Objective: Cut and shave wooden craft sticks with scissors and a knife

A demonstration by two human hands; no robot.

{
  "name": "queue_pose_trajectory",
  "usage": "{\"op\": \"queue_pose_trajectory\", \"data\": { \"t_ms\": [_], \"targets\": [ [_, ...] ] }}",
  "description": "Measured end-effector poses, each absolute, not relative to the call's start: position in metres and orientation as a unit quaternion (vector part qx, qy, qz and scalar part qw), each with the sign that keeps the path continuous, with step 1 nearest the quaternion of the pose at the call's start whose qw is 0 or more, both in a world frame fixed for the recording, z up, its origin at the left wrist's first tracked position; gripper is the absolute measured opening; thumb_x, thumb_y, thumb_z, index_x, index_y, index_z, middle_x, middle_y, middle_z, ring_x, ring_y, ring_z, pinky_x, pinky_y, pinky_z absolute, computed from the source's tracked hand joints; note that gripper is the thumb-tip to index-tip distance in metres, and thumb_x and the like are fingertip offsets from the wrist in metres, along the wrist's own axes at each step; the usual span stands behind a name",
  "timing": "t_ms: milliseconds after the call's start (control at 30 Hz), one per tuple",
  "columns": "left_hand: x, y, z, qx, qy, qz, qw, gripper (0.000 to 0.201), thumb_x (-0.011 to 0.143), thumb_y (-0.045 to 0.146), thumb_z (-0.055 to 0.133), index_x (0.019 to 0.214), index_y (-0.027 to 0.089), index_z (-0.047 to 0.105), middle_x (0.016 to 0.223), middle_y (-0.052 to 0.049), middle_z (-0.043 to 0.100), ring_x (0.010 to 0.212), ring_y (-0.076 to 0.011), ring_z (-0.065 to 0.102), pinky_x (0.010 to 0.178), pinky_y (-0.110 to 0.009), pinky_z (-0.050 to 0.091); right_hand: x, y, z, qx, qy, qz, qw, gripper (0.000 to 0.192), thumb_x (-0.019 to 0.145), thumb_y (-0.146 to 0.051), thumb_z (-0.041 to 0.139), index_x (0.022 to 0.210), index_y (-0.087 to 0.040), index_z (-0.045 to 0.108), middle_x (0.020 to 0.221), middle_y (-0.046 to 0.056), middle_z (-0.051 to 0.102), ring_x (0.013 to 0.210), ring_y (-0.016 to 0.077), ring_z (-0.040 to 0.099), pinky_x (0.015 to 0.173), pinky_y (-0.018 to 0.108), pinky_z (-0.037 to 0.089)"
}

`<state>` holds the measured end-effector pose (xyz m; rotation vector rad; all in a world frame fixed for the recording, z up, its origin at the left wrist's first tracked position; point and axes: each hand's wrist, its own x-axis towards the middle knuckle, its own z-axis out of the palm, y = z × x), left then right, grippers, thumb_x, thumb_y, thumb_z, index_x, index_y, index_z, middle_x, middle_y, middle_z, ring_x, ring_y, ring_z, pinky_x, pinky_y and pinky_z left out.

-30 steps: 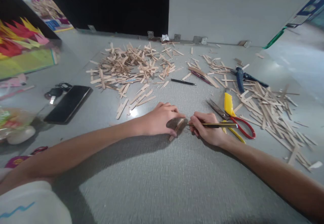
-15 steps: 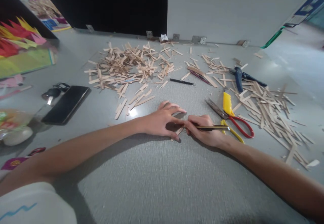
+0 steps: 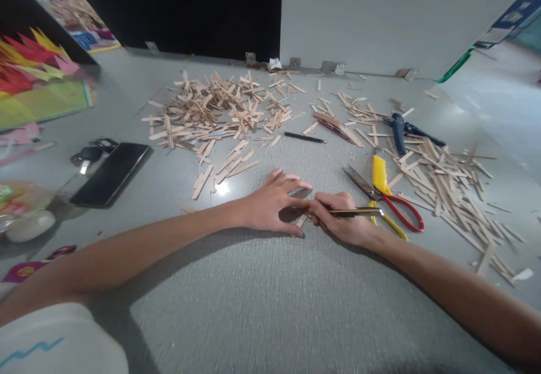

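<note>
My right hand [image 3: 338, 215] is closed around a dark pencil with a gold stripe [image 3: 359, 212], its back end pointing right. The pencil's tip is hidden behind my fingers. My left hand [image 3: 279, 202] rests on the table with its fingers spread, the index finger reaching to the right hand's fingertips. A small wooden stick piece [image 3: 301, 220] lies between the left thumb and index finger; most of it is hidden by the hands. Whether the left fingertips press on it I cannot tell. Right of my right hand lie scissors with red and yellow handles [image 3: 401, 210].
Wooden sticks are heaped at the back [image 3: 215, 103] and right [image 3: 452, 182]. A yellow cutter [image 3: 380, 174], blue-handled pliers [image 3: 398, 132] and a black pen [image 3: 304, 137] lie beyond my hands. A phone [image 3: 112, 174] is at left. A hinged board [image 3: 380, 19] stands behind.
The left thumb has shifted slightly to the right, and a bit more of the stick shows beside it. My right hand keeps the pencil in nearly the same place.
</note>
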<state>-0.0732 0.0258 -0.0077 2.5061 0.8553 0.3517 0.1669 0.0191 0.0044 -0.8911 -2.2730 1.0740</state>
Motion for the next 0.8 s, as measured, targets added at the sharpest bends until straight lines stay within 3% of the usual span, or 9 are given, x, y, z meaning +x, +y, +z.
{"op": "queue_pose_trajectory", "data": {
  "t_ms": [300,467,600,800],
  "targets": [
    [-0.071,0.023,-0.007,0.912,0.317,0.126,0.226,0.069,0.090,0.076,0.075,0.142,0.031,0.075,0.161,-0.014,0.056,0.151,-0.0472,0.043,0.129,-0.076,0.016,0.167,0.018,0.005,-0.321,-0.830,0.385,0.242,0.042,0.111,-0.036,0.047,0.072,-0.023,0.052,0.056,-0.005,0.056,0.047,0.0078,0.049,0.053,0.025,0.038],
    [-0.070,0.022,-0.004,0.911,0.321,0.109,0.237,0.059,0.091,0.074,0.076,0.137,0.038,0.077,0.167,-0.008,0.051,0.155,-0.0467,0.039,0.131,-0.075,0.012,0.166,0.018,0.004,-0.312,-0.838,0.376,0.244,0.042,0.111,-0.034,0.047,0.071,-0.023,0.051,0.056,-0.005,0.055,0.048,0.0081,0.048,0.053,0.025,0.037],
    [-0.068,0.017,0.001,0.906,0.339,0.081,0.241,0.061,0.093,0.072,0.074,0.143,0.037,0.074,0.174,-0.009,0.042,0.160,-0.0454,0.035,0.133,-0.072,0.007,0.166,0.018,0.003,-0.307,-0.847,0.361,0.242,0.040,0.111,-0.031,0.046,0.072,-0.023,0.048,0.060,-0.004,0.058,0.050,0.0080,0.048,0.054,0.024,0.037],
    [-0.065,0.013,0.008,0.884,0.379,0.044,0.270,0.057,0.093,0.071,0.076,0.140,0.038,0.075,0.182,-0.005,0.028,0.169,-0.0462,0.012,0.134,-0.071,0.007,0.169,0.019,0.001,-0.267,-0.881,0.304,0.245,0.037,0.111,-0.027,0.043,0.074,-0.023,0.047,0.061,-0.006,0.051,0.050,0.0085,0.045,0.053,0.025,0.033]
  ]
}}
